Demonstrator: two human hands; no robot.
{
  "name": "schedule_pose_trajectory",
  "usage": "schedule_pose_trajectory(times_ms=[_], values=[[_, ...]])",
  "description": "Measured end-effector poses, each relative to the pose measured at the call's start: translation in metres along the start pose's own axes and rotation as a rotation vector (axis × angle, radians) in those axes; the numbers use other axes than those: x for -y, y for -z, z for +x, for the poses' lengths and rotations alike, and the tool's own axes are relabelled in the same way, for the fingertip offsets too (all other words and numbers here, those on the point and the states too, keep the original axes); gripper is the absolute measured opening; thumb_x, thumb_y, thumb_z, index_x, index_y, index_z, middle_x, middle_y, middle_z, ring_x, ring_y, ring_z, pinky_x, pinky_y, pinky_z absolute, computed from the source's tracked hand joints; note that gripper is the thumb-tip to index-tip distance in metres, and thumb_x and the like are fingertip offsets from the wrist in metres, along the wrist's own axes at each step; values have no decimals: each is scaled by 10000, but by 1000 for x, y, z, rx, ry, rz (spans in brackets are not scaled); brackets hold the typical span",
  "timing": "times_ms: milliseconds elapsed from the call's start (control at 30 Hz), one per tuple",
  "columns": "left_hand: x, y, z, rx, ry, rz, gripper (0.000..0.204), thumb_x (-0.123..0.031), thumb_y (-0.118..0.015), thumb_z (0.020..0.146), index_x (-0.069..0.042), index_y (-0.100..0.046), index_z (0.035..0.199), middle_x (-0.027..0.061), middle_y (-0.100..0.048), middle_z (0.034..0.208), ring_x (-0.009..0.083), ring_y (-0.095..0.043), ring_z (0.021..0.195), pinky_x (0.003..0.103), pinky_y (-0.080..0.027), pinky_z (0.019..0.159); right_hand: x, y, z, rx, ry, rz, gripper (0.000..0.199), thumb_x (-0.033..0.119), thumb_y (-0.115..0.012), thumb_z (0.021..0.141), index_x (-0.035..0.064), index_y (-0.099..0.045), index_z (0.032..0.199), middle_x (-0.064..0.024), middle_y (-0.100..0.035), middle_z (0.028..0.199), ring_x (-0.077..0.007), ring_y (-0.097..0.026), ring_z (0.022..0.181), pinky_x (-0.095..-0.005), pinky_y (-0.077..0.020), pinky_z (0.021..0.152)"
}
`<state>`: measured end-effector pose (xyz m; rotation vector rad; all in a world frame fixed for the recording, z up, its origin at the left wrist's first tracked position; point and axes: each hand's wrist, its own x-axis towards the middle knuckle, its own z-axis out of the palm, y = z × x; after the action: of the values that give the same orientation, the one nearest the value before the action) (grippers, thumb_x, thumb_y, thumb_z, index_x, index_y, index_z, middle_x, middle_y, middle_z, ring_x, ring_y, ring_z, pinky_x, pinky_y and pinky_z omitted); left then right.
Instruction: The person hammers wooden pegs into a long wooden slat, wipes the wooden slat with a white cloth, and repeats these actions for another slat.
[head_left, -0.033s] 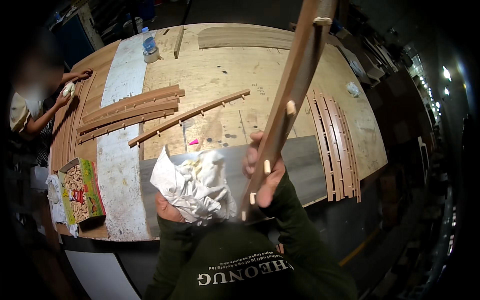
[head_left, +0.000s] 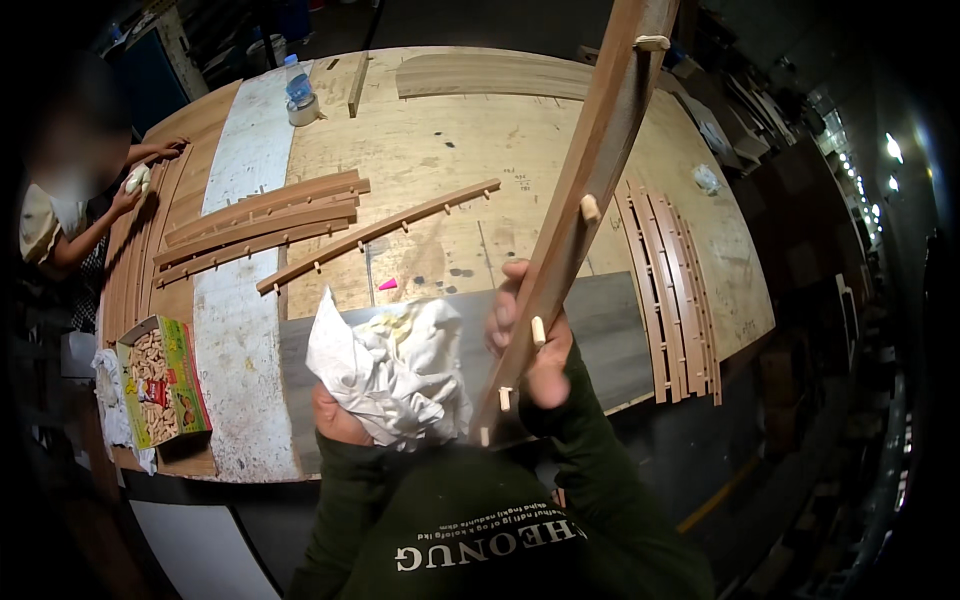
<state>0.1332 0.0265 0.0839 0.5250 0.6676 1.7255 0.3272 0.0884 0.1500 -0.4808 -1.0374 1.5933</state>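
Note:
My left hand [head_left: 338, 416] grips a crumpled white cloth [head_left: 385, 375] low in front of me, its fingers mostly hidden by the folds. My right hand [head_left: 549, 380] is wrapped round a long brown wooden rail [head_left: 572, 180]. The rail slants upward and away to the right, its far end outside the view. Several pale wooden dowels stick out along its side, one dowel [head_left: 538, 331] close to my right thumb. Between the cloth and the rail's lower part there is a small gap. Beneath both hands a grey board [head_left: 610, 340] lies on the table.
Several dowelled rails [head_left: 260, 222] lie at left, a single rail [head_left: 400, 225] slants mid-table, and more rails [head_left: 672, 300] lie at right. An open box [head_left: 189, 370] of dowels stands near left. A co-worker [head_left: 65, 220] works at the left edge. A bottle [head_left: 297, 85] stands far back.
The rail and my right hand have shifted slightly to the right. The cloth in my left hand has changed shape a little, its right part spreading to the right.

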Motion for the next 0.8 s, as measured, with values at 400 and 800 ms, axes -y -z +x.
schedule_pose_trajectory(times_ms=[400,800], values=[[-38,-100,23,663,-652,1070,348,-25,-612,687,2,-590,1033,136,-593,1034,245,-574,944,345,-416,860,-8,-27,1,-12,-111,-265,1156,845,-385,602,-39,-225,1330,-170,-340,1301,-232,-389,1159,-367,-307,979],[-13,-72,17,549,-666,1007,313,31,-637,689,-22,-610,996,113,-607,1005,236,-583,920,343,-439,827,-25,-32,-6,-49,47,-236,1210,867,-347,563,-46,-177,1339,-126,-396,1237,-190,-427,1071,-322,-333,920]])
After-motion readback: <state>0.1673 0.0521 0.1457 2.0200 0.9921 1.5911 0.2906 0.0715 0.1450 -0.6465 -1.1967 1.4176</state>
